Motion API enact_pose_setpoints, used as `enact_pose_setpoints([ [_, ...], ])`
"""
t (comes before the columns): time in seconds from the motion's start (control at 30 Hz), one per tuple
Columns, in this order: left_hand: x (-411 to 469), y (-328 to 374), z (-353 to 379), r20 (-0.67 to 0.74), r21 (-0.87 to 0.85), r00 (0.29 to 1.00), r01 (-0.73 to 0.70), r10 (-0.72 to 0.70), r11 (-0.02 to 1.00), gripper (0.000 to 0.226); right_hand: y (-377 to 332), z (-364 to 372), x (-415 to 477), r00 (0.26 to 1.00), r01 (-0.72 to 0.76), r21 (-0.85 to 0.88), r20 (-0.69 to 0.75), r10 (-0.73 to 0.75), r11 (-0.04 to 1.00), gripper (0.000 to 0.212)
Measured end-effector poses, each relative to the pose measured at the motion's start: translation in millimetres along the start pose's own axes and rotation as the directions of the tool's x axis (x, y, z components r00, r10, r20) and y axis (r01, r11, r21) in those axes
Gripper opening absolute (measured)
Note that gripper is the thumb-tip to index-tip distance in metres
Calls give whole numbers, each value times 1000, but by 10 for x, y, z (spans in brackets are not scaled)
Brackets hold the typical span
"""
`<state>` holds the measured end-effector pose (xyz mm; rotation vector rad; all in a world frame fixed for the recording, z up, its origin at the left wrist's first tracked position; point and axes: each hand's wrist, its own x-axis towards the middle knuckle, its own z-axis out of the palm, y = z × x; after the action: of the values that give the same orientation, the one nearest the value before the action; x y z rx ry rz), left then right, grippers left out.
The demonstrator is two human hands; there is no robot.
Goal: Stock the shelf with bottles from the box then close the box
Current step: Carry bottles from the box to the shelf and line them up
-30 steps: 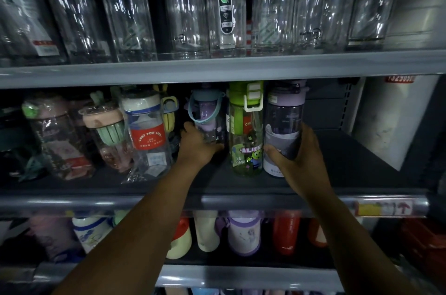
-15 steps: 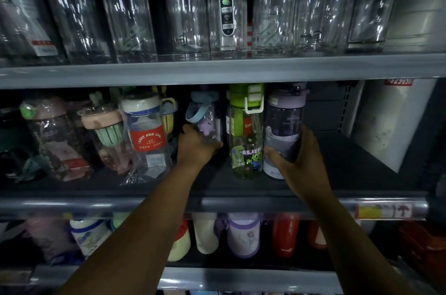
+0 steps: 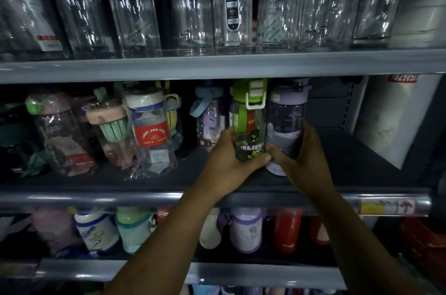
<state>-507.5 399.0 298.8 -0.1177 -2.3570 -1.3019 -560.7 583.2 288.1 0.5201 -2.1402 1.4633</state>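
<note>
Since the frame half a second ago, your left grip (image 3: 230,162) has left the blue-handled purple bottle (image 3: 208,123) at the back. It has shifted right onto the green-lidded clear plastic bottle with cartoon print (image 3: 248,123). Your right grip (image 3: 305,159) stays on the purple-lidded smoky plastic bottle (image 3: 286,118).

Hidden or unclear:
- The green bottle's base is covered by your left thumb and palm, and the fingers pass behind it out of sight.
- The purple bottle's lower left is covered by your right thumb, with its pale base showing just below.
- The light is dim, so the print on both bottles reads only in part.
- The tall clear bottles (image 3: 231,5) on the upper shelf are cut off at the top edge.
- The film-wrapped bottles (image 3: 62,135) at the left are blurred.

Position: both bottles stand upright, just beside each other, on the dark middle shelf (image 3: 350,164), right of centre and near its front. I cannot tell whether they touch. The green bottle sits inside your left grip, thumb in front. The purple bottle sits inside your right grip, with the thumb at its front left and the fingers round its right side.

Pose: both forearms rise from the bottom edge and converge. Your left grip is closed round the green bottle and your right grip is closed round the purple one. The thumb tips meet, or nearly meet, in front between the two bottles.
</note>
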Motion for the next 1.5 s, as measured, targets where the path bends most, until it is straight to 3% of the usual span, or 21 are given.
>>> enact_pose_setpoints([
  [0.47, -169, -291, -396, -286, 127, 958, 17, 20, 992, 65, -221, 187, -52, 987, -18, 66, 159, 7, 998, 78],
  [0.7, -146, -341, -413, -360, 153, 932, 34, 24, 988, 73, -213, 276, 12, 969, -66, 51, 240, 52, 997, 76],
  [1.07, -154, -372, -471, -386, 110, 922, 61, -14, 992, 76, -134, 291, -16, 963, 1, -48, 270, 12, 999, 79],
  [1.37, -309, -336, -569, -280, 185, 960, 53, 1, 981, 70, -204, 227, -58, 954, 22, -136, 299, 20, 990, 80],
  [1.5, -677, -164, -494, -402, 278, 910, 19, 99, 960, 54, -257, -12, -245, 952, 69, -282, 305, 21, 957, 78],
])
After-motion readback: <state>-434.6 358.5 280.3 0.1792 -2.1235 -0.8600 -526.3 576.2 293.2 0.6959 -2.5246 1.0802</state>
